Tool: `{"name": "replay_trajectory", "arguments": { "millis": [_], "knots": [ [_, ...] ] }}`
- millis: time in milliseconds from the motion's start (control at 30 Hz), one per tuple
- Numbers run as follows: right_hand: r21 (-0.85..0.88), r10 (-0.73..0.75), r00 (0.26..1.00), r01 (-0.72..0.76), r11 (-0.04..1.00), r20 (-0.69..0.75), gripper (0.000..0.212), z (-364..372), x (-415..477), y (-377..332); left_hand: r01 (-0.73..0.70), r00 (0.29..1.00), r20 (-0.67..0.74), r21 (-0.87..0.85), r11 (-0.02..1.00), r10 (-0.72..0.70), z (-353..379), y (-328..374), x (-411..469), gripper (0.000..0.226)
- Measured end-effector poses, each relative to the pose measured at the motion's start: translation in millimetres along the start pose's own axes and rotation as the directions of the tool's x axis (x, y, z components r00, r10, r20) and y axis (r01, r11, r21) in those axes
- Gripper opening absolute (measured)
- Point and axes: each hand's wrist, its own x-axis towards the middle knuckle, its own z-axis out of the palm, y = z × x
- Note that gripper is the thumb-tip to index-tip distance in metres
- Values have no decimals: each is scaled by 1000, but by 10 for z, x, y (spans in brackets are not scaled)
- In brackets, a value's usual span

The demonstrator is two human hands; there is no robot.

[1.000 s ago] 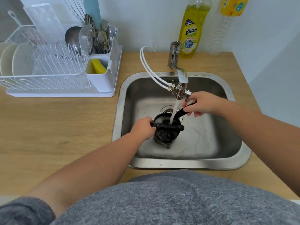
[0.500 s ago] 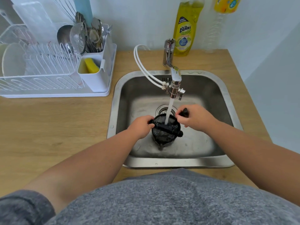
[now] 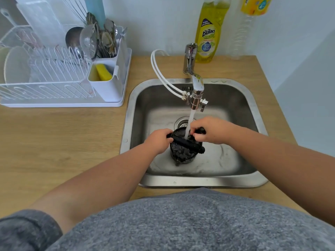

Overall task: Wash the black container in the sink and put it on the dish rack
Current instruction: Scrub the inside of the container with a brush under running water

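Container upright in sink, mouth under the tap stream so it fills and rinses. My left hand grips its handle to steady it; right hand pinches the far rim. Rack waits on the counter, left.

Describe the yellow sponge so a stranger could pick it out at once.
Start at the white dish rack on the wooden counter left of the sink. At its right end stands a white caddy; the yellow sponge sits in its low front pocket, the only soft yellow thing there, with metal cutlery behind it.
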Motion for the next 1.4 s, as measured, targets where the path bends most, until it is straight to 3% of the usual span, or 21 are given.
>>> {"name": "replay_trajectory", "arguments": {
  "millis": [100,200,267,400,567,633,767,900,1033,1200,1400],
  "knots": [
    [4,121,993,-121,993,-18,4,-61,-14,66,18,1000,-13,-13,1000,-18,16,-8,1,27],
    [221,268,962,-251,942,-47,11,-34,1,81,20,1000,-19,-12,1000,-21,59,2,-5,27],
    [293,249,964,-212,932,-97,10,12,-5,46,24,1000,-17,-4,1000,-24,71,8,0,27],
    [181,110,981,-80,980,-159,10,100,-86,19,38,999,20,23,999,-38,57,8,7,31],
    [414,274,943,-177,893,-189,12,-5,-185,142,101,992,75,-54,993,-97,47,-45,-53,35],
    [503,296,927,-146,852,-232,13,-20,-238,140,132,986,121,-126,983,-117,43,-95,-89,30],
    [572,322,929,-165,803,-183,12,126,-317,63,213,969,178,-239,947,-173,-8,-208,-164,26],
    [617,356,917,-176,767,-181,10,253,-297,-2,185,973,181,-223,957,-145,-32,-295,-239,26],
    [640,387,904,-190,745,-182,10,317,-269,-51,115,992,86,-256,960,-96,-98,-231,-251,24],
    [783,472,853,-129,608,-225,13,419,-290,-150,-7,999,-54,-168,986,-2,-244,-131,-308,28],
    [955,703,681,-20,296,-203,17,480,-396,-183,-102,979,-181,-28,994,96,-368,25,-371,32]
  ]
}}
